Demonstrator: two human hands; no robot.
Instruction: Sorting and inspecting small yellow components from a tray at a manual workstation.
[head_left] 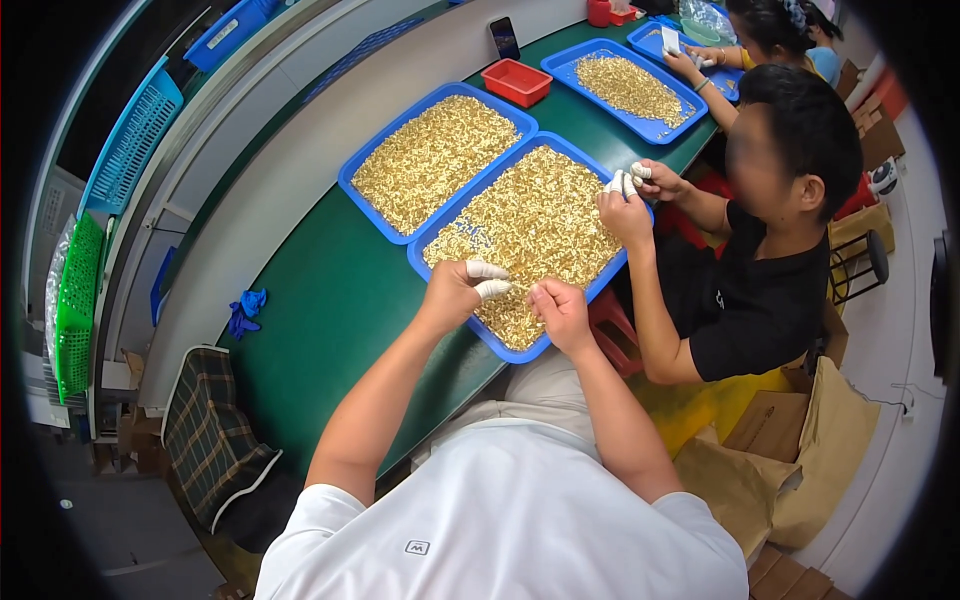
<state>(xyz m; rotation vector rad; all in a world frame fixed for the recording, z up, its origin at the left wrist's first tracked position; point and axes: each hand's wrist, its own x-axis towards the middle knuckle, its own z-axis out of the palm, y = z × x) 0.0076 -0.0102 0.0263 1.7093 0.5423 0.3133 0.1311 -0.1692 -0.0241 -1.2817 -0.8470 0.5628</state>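
Over the near blue tray (416, 252), heaped with small gold-coloured pieces (555, 205), both my hands are close together. My left hand (455, 293) wears white finger cots on its thumb and forefinger, which are bent into a pinch. Whatever lies between those tips is too small to make out against the pieces behind. Just to its right, my right hand (565, 315) is bare, its thumb and forefinger pressed together. I cannot tell what, if anything, that pinch holds.
Beyond stands a second full blue tray (345, 185), with a red bin (516, 82) and a phone (504, 38) behind it. At my right a co-worker (765, 240) handles something over the tray's edge. Blue gloves (246, 312) lie on the green table (310, 290).
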